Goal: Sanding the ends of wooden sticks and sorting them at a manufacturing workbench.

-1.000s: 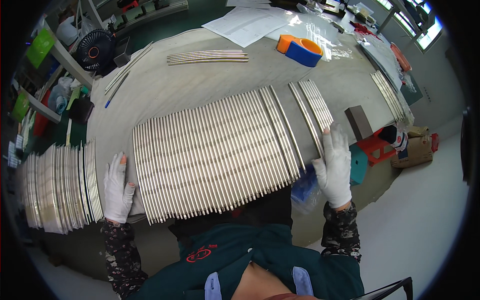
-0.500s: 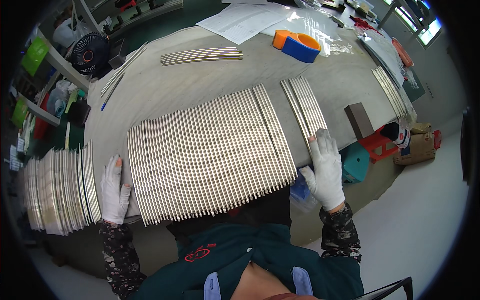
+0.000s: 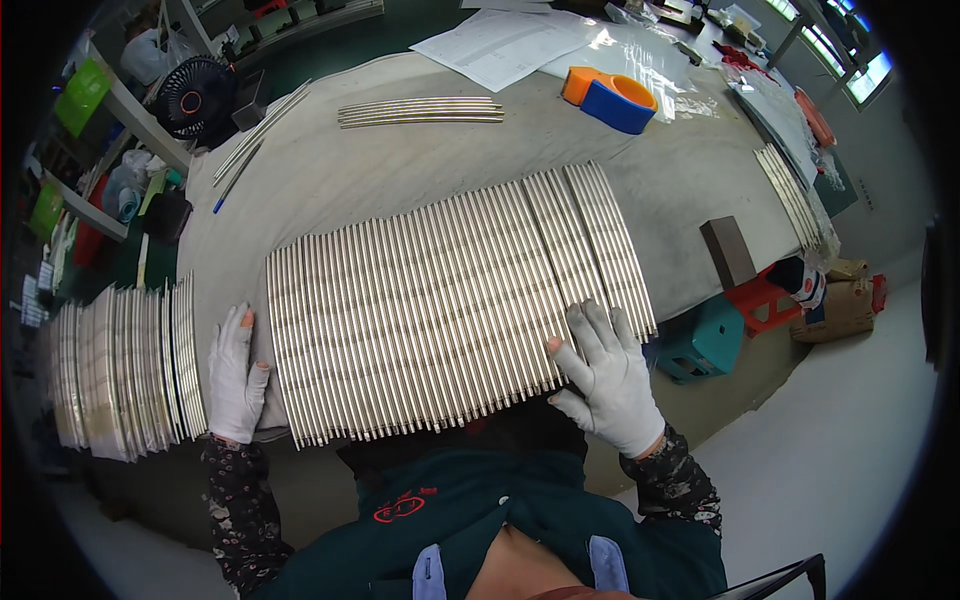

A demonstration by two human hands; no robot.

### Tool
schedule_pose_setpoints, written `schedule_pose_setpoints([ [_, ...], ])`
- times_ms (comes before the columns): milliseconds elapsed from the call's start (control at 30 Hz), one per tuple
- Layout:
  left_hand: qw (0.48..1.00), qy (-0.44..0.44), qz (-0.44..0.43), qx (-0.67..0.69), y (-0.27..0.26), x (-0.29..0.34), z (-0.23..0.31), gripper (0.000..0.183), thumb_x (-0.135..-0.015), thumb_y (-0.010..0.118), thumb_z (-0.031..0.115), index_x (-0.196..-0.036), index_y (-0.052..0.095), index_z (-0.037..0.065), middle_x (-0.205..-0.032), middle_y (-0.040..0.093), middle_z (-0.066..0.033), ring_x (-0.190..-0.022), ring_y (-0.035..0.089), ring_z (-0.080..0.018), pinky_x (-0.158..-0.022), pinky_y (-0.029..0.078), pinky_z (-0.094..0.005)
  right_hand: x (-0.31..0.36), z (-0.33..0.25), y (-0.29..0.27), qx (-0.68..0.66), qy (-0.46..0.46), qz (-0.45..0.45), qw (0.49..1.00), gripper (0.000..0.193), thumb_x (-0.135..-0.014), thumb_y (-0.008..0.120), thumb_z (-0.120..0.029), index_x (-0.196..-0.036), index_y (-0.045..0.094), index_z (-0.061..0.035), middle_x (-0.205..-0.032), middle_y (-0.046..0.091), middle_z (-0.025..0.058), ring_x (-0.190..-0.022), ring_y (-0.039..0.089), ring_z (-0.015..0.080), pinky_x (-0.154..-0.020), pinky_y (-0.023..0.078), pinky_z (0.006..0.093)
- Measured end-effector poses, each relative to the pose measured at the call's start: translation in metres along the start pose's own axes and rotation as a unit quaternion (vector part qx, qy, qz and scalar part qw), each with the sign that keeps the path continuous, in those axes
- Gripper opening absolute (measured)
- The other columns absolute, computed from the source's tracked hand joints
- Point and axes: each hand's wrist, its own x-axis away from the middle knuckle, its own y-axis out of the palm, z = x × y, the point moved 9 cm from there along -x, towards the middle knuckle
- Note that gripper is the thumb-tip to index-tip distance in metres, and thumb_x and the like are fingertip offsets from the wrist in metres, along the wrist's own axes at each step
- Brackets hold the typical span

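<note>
Clear plastic [image 3: 102,415] blurs the far-left rods [image 3: 128,350] it wraps. My right grip [image 3: 608,375], wide, partly hides the rod row [image 3: 410,320] on the table [image 3: 680,190]; my left grip [image 3: 236,378] lies loosely extended beside it.

A grey-covered worktable [image 3: 680,190] carries a wide row of slim silver metal rods [image 3: 420,310]. Beyond that row lie four loose rods [image 3: 420,112] and paper sheets [image 3: 500,45]; beyond its left end, slanting rods [image 3: 260,130] and a blue-tipped pen [image 3: 238,176]; beyond its right end, an orange-and-blue ring-shaped object [image 3: 615,108]. Right of it sit a dark rectangular block [image 3: 728,250] and, farther off, a small rod group [image 3: 787,200].
</note>
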Motion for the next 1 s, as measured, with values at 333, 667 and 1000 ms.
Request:
schedule_pose_setpoints([
  [333, 1.0, 0.002, 0.002, 0.007, 0.001, 0.0, -0.001, 0.076, -0.092, 0.029, 0.062, -0.142, 0.032, 0.005, -0.142, 0.038, -0.0162, -0.134, 0.032, -0.0332, -0.113, 0.017, -0.0477, -0.001, -0.005, -0.002, -0.014, -0.001, 0.05, 0.999, 0.059, -0.065, 0.072, -0.034, -0.117, 0.052, -0.0129, -0.122, 0.051, 0.0188, -0.116, 0.048, 0.0381, -0.097, 0.037, 0.0518],
  [667, 1.0, -0.001, 0.001, 0.012, 0.0, -0.001, 0.0, 0.074, -0.092, 0.031, 0.06, -0.141, 0.032, 0.003, -0.142, 0.039, -0.0165, -0.134, 0.032, -0.0337, -0.113, 0.017, -0.0472, 0.003, -0.002, 0.002, -0.009, -0.016, 0.099, 0.995, 0.054, -0.06, 0.074, -0.016, -0.111, 0.054, -0.01, -0.119, 0.053, 0.0177, -0.113, 0.051, 0.0355, -0.095, 0.04, 0.0509],
  [1000, 1.0, 0.002, 0.005, 0.008, 0.0, 0.001, -0.001, 0.07, -0.093, 0.035, 0.056, -0.142, 0.031, 0.005, -0.141, 0.039, -0.017, -0.133, 0.033, -0.0345, -0.113, 0.018, -0.0471, 0.001, -0.008, -0.009, -0.057, -0.032, 0.103, 0.993, 0.049, -0.063, 0.075, -0.021, -0.107, 0.057, -0.0066, -0.112, 0.057, 0.0157, -0.107, 0.055, 0.0333, -0.09, 0.045, 0.0464],
])
